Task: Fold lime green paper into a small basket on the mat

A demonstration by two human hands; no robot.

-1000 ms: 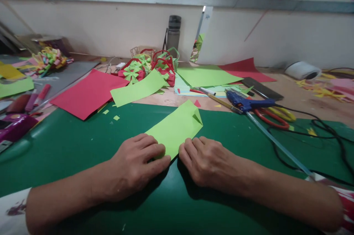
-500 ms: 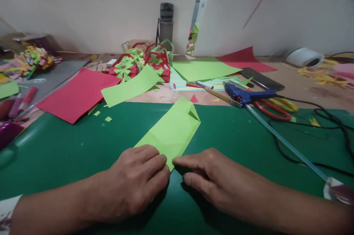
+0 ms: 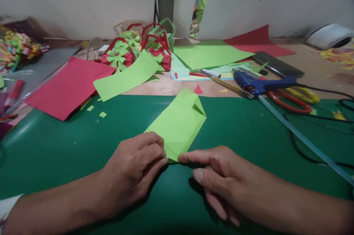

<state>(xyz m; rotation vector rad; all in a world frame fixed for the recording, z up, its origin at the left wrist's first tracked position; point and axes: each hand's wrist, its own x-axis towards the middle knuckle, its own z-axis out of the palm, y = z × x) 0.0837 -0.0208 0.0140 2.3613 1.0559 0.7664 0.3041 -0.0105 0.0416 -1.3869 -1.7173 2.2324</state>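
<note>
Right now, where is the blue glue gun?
In the head view, the blue glue gun lies right of centre, beside the yellow cutter and a red scissor handle.

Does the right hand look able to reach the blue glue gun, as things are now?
Probably yes: the right hand seems to grip nothing, only putting one finger to the folded green paper, and just green mat shows between it and the blue glue gun.

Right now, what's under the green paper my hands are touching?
The green mat shows around the green paper; whatever lies directly beneath the sheet is covered. Your left hand also hides part of its near end.
</note>
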